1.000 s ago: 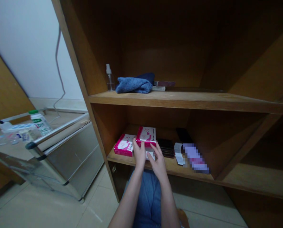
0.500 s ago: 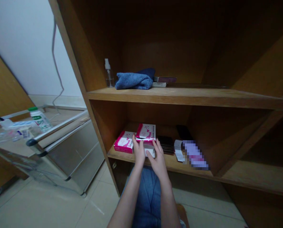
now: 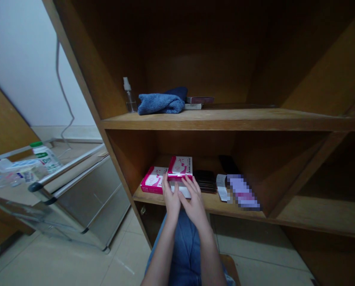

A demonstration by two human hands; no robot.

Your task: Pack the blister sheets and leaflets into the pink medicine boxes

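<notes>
Both my left hand (image 3: 171,201) and my right hand (image 3: 194,202) have extended fingers at the near side of the raised pink box (image 3: 181,167); whether either grips, I can't tell. It lies toward the lower shelf's (image 3: 222,208) front-left corner, printed face up, pink side facing the front edge. Foreshortening hides its long axis from me. A white box (image 3: 185,192) shows below it, and another pink box (image 3: 154,181) sits left.

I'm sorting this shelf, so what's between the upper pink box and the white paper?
A dark stack, beside the upper pink box, in the head view.
</notes>
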